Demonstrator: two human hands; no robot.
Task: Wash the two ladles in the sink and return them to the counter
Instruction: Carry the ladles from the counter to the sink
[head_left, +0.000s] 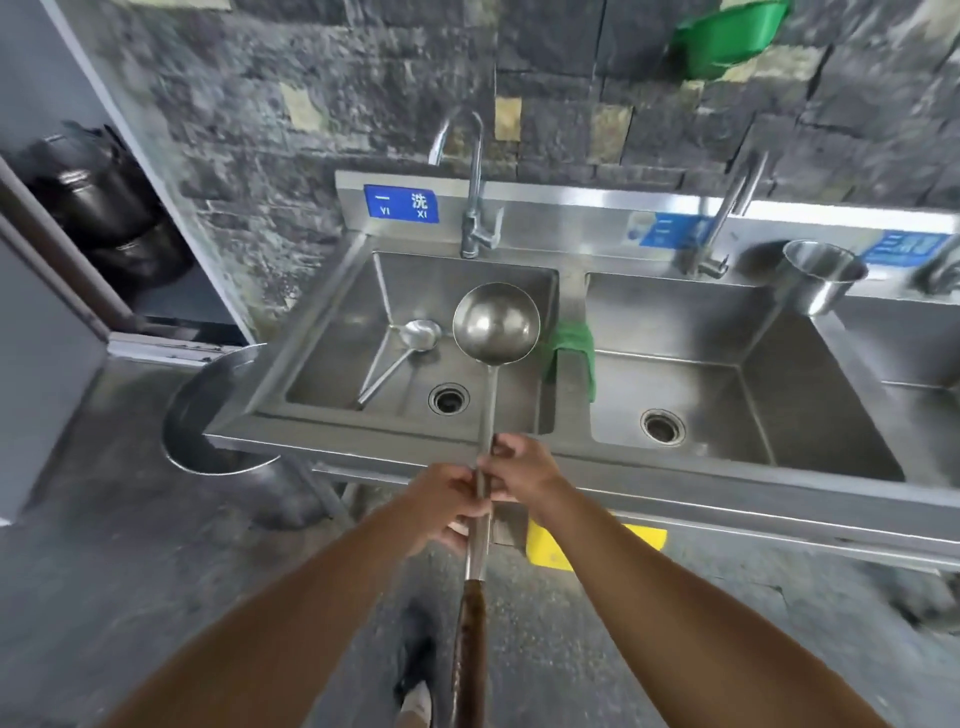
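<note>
A large steel ladle (496, 322) with a long metal shaft and dark wooden grip hangs over the left sink basin (332, 332), bowl up and facing me. My left hand (447, 499) and my right hand (524, 470) both grip its shaft, just in front of the sink's front rim. A smaller ladle (415, 338) lies on the floor of the same basin, left of the big bowl, its handle running toward the near left. The faucet (475, 208) stands behind the basin; no water is running.
A green cloth (574, 353) hangs over the divider between the left basin and the right basin (753, 374). A steel cup (821, 275) sits at the back right. A round metal bin (208, 415) stands left of the sink. A second faucet (727, 223) serves the right basin.
</note>
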